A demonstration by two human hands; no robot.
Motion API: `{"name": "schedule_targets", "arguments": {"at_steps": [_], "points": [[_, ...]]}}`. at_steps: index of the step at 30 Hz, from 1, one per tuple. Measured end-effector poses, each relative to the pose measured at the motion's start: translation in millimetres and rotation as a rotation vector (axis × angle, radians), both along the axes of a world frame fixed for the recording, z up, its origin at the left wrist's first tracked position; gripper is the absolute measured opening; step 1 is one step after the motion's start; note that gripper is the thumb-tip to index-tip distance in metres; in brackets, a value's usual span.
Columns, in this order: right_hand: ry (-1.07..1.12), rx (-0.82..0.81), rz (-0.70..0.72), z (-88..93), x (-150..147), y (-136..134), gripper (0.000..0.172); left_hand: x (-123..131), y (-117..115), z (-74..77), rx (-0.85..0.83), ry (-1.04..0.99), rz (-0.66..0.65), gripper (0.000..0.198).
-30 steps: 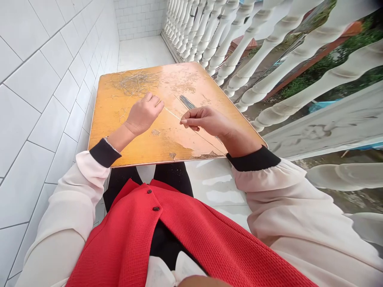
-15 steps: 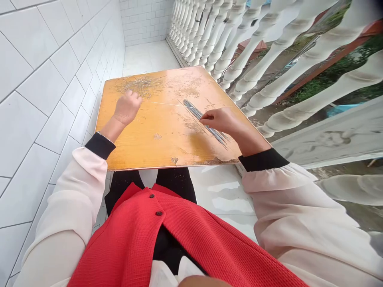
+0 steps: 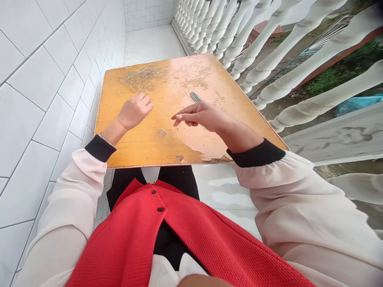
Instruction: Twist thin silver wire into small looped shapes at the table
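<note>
My left hand [image 3: 137, 110] is closed in a pinch over the left half of the table, holding one end of a thin wire [image 3: 161, 114]. The wire slants down to the right, towards the fingertips of my right hand [image 3: 205, 116]. Thumb and forefinger of that hand are pressed together at the wire, palm down, though the exact contact is too fine to see. Just beyond my right hand lies a bundle of straight grey wires [image 3: 196, 97], partly hidden by it. A loose tangle of bent wires [image 3: 143, 77] lies past my left hand.
The worn wooden table [image 3: 131, 153] has peeling patches on its top. A white tiled wall [image 3: 54, 99] runs close along the left. White balusters [image 3: 251, 52] line the right side, with greenery and ground outside.
My right hand has moved left from above the straight wires, closer to my left hand. The gap between the hands is shorter. The view has shifted slightly.
</note>
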State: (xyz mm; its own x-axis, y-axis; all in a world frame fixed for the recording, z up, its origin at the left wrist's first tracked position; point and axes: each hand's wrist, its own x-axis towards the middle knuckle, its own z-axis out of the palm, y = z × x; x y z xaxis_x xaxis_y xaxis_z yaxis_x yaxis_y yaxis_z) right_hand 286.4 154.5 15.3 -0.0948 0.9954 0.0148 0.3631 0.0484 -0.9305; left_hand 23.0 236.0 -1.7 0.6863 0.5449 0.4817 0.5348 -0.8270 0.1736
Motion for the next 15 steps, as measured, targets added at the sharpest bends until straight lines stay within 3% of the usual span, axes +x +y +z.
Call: {"name": "schedule_targets", "arguments": {"at_steps": [3,7,11,15], "points": [[0.039,-0.143,0.103,-2.8,-21,2,0.017,3,-2,1.3,-0.072,-0.099,-0.068,0.034],[0.201,-0.100,0.085,-9.4,-33,3,0.011,5,-5,3.5,-0.161,-0.216,-0.064,0.034],[0.316,-0.084,0.052,-8.7,-42,-4,0.014,3,-7,8.0,-0.159,-0.240,0.008,0.027],[0.435,-0.020,-0.057,-0.2,-52,-11,0.016,6,-16,10.8,-0.097,-0.132,0.156,0.021]]}}
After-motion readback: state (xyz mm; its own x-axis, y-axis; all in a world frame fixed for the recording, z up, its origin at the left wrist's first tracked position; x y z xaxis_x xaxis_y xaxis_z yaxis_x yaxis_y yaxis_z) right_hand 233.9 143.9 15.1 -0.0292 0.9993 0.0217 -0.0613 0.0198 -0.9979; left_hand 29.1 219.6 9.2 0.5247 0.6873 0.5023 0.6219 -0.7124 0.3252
